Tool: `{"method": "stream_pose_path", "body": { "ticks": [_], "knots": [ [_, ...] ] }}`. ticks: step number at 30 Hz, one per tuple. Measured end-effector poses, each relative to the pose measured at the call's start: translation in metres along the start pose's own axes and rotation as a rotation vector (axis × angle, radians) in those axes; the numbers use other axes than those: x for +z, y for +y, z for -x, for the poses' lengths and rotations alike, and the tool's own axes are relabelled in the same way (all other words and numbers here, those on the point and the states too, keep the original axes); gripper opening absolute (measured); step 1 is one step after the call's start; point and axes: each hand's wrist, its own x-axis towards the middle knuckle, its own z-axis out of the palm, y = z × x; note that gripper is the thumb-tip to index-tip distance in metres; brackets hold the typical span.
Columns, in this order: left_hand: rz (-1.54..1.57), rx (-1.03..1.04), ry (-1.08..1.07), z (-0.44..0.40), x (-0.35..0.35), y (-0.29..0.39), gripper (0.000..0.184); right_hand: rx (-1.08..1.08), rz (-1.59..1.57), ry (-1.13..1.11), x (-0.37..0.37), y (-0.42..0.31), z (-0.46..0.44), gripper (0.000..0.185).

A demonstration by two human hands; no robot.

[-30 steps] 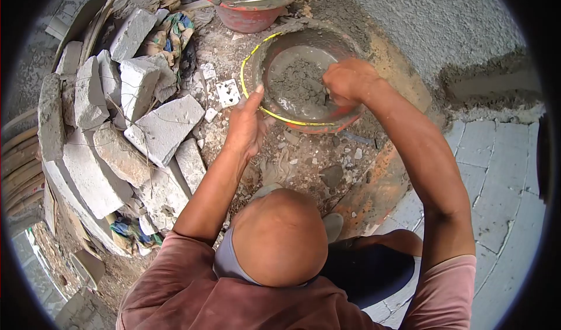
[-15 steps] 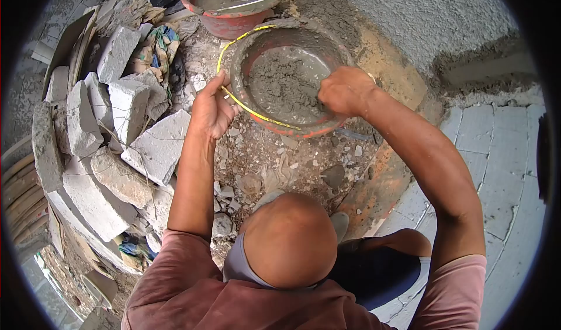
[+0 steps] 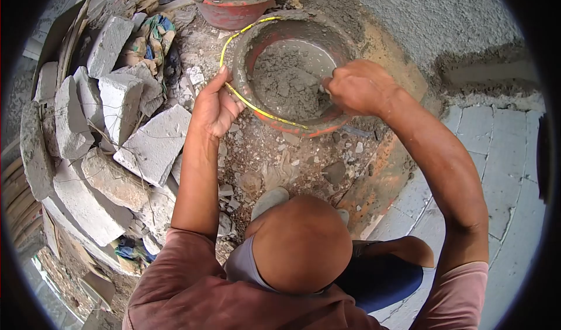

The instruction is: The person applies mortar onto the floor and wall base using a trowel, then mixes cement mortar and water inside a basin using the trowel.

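A round red tub [image 3: 318, 132], its rim caked with grey, stands on rubble-strewn ground and holds wet mortar [image 3: 286, 82]. Along its left side runs a yellow handle [image 3: 233, 38]. My left hand [image 3: 217, 109] grips this handle at the tub's left edge, thumb over it and fingers below. My right hand [image 3: 363, 87] is a closed fist over the tub's right side, around the grip of what looks like a trowel. Mortar and the fist mostly hide the trowel's blade.
Behind stands a second red tub [image 3: 234, 16] with mortar and a pale handle. Broken white blocks [image 3: 155, 146] and a crumpled cloth [image 3: 155, 38] are piled at left. A rough grey wall [image 3: 421, 20] rises at right above pale flooring [image 3: 485, 149]. My knee [image 3: 412, 251] is below.
My right hand has shifted slightly right, still closed over the tub. More of the mortar's right side shows. My left hand keeps its hold on the yellow handle.
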Motion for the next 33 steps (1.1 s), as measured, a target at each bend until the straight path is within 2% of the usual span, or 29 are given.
{"method": "stream_pose_path", "body": {
  "ticks": [4, 7, 9, 10, 12, 15, 17, 21, 24, 27, 30, 33],
  "knots": [
    [-0.001, 0.002, -0.010, -0.003, -0.006, -0.001, 0.033, 0.055, 0.057, -0.030, -0.048, 0.029, 0.028, 0.025],
    [0.032, 0.008, -0.018, -0.001, -0.005, -0.004, 0.033, 0.243, -0.026, 0.208, -0.017, 0.034, -0.004, 0.015],
    [0.039, 0.022, 0.000, 0.001, 0.002, -0.004, 0.033, 0.165, -0.077, 0.090, 0.010, 0.007, -0.026, 0.015],
    [0.036, 0.031, 0.018, 0.001, 0.005, -0.004, 0.033, 0.008, 0.002, -0.028, 0.024, -0.013, -0.031, 0.015],
    [0.038, 0.029, 0.044, 0.006, 0.007, -0.006, 0.034, -0.072, -0.014, -0.085, 0.008, -0.028, -0.017, 0.015],
    [0.039, 0.026, 0.031, 0.003, 0.005, -0.004, 0.034, -0.001, 0.141, -0.138, -0.054, 0.000, 0.017, 0.014],
    [0.045, 0.018, 0.014, -0.002, -0.004, -0.006, 0.034, 0.118, 0.235, 0.007, -0.075, 0.016, 0.025, 0.013],
    [0.042, 0.039, 0.043, 0.002, 0.004, -0.007, 0.033, 0.184, 0.438, 0.132, -0.068, 0.038, -0.008, 0.014],
    [-0.001, 0.049, 0.041, -0.002, 0.000, -0.007, 0.033, 0.055, 0.409, 0.021, -0.007, 0.040, -0.041, 0.015],
    [-0.009, 0.057, 0.004, 0.000, 0.001, -0.009, 0.040, -0.089, 0.110, -0.377, 0.015, 0.044, -0.055, 0.016],
    [0.029, 0.071, 0.022, -0.001, 0.004, -0.011, 0.040, 0.223, -0.629, -0.627, 0.015, 0.052, -0.042, 0.020],
    [0.031, 0.077, 0.009, -0.001, 0.003, -0.009, 0.041, 0.178, -0.854, -0.648, 0.016, 0.061, -0.034, 0.020]
  ]
}}
